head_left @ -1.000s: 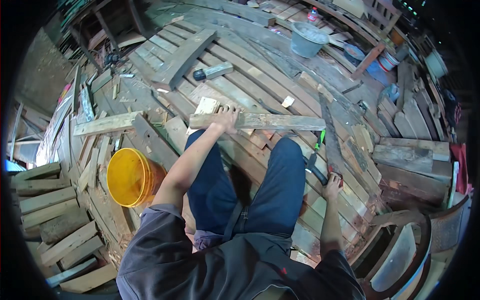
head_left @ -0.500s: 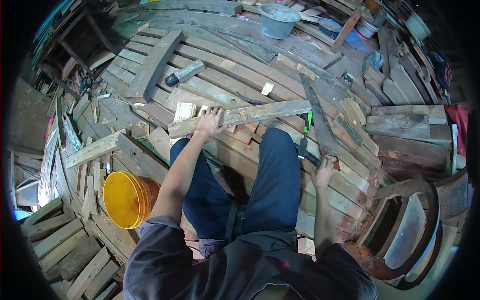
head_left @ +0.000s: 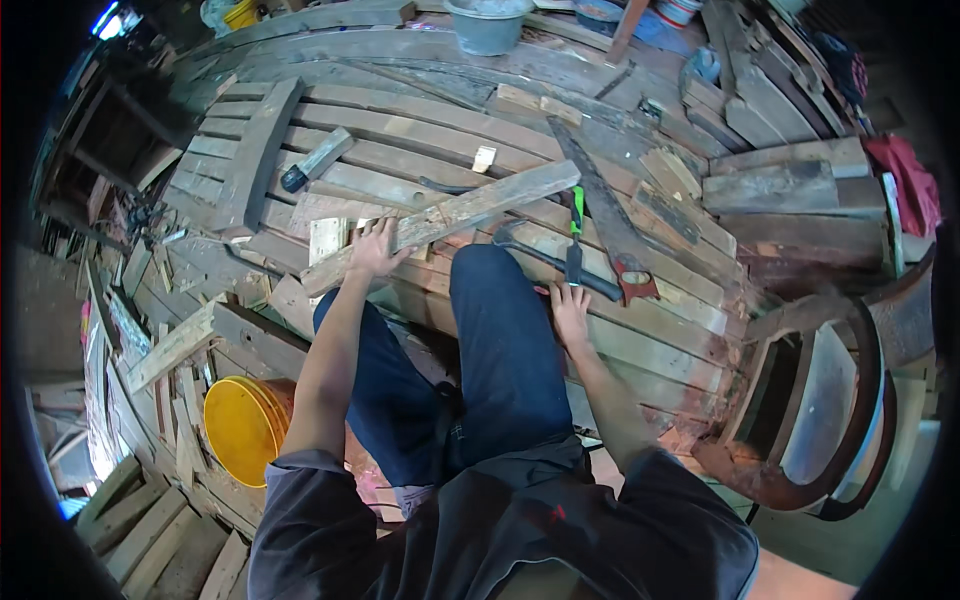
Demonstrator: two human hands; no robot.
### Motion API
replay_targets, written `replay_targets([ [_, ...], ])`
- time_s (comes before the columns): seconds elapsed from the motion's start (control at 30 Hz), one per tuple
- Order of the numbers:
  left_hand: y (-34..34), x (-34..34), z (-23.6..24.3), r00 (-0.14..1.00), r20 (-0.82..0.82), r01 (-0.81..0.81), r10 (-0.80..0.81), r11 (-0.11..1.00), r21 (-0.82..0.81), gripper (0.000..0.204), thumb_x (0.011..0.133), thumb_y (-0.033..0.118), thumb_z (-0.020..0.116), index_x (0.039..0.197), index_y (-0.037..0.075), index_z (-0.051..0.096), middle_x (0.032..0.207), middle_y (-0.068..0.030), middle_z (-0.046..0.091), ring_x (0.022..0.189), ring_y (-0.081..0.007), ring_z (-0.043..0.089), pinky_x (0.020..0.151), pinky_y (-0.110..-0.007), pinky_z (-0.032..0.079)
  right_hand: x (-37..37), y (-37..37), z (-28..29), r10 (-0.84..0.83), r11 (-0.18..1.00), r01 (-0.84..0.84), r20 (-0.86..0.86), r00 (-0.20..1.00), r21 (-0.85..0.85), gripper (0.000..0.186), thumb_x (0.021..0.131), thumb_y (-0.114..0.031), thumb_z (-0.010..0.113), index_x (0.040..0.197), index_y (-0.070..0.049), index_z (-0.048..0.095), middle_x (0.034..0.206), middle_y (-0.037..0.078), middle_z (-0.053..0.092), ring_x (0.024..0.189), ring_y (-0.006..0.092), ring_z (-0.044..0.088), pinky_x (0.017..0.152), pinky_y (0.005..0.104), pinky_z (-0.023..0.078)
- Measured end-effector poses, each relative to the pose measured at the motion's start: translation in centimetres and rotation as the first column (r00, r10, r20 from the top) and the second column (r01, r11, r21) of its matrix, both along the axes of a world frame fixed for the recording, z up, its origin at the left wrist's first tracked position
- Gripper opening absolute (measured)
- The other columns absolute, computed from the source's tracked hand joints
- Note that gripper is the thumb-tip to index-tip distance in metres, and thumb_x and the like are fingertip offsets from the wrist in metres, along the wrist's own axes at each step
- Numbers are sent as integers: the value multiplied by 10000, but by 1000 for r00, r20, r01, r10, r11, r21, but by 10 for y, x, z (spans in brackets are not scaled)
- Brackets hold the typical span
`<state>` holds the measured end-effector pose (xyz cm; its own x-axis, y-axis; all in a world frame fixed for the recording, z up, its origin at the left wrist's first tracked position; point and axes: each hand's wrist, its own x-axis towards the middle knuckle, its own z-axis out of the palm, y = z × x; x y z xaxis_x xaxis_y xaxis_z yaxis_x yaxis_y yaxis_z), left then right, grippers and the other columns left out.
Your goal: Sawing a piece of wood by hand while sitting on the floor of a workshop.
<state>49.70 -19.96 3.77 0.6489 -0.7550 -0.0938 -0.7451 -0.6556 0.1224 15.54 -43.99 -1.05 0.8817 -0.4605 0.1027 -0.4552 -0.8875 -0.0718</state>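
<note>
A long, worn wooden board (head_left: 480, 212) lies at a slant across the slats in front of my knees. My left hand (head_left: 375, 250) grips it near its left end, fingers over its top. Beyond my right knee, my right hand (head_left: 570, 315) is low with fingers drawn together at the blade end of a chisel (head_left: 576, 212) with a green and black handle. Whatever those fingers hold is hidden; a small reddish tip shows beside them. A dark hammer-like tool with a curved head (head_left: 506, 236) lies under the chisel. Right of it rests a handsaw (head_left: 603, 205) with a reddish handle.
A yellow bucket (head_left: 245, 430) stands by my left arm. Ahead lie a thick beam (head_left: 258, 160), a mallet-like block (head_left: 325, 155) and a grey tub (head_left: 488, 25). Stacked timber (head_left: 795, 240) and a curved wooden chair frame (head_left: 850, 400) are at right.
My right hand has left the tool handles by the saw and moved left to the chisel's blade end. The board's right end has swung farther away. The whole view has shifted.
</note>
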Motion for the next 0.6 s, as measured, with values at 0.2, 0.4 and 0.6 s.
replay_targets([
  [0.2,2,1,-7,999,23,-36,36,999,-17,881,783,681,538,1373,45,388,1378,-171,451,1291,-366,393,1040,-559,310,1,-8,26,122,993,-122,-70,990,2,273,845,-132,503,1076,-1,567,1078,148,566,1074,323,499,923,460,383],
  [0.4,0,1,-3,999,1,-49,49,999,6,853,790,651,555,1363,41,393,1366,-180,458,1283,-371,401,1045,-551,310,-69,-21,45,138,988,-139,25,990,74,253,821,-151,588,1027,-5,584,1051,187,563,1002,359,536,856,460,440],
  [0.6,-1,2,2,999,26,-18,19,999,-45,780,794,612,572,1305,37,437,1292,-198,509,1235,-398,432,1027,-557,312,-118,-43,61,-30,985,26,21,999,172,266,766,-111,609,1003,2,568,968,189,583,970,390,535,875,464,437],
])
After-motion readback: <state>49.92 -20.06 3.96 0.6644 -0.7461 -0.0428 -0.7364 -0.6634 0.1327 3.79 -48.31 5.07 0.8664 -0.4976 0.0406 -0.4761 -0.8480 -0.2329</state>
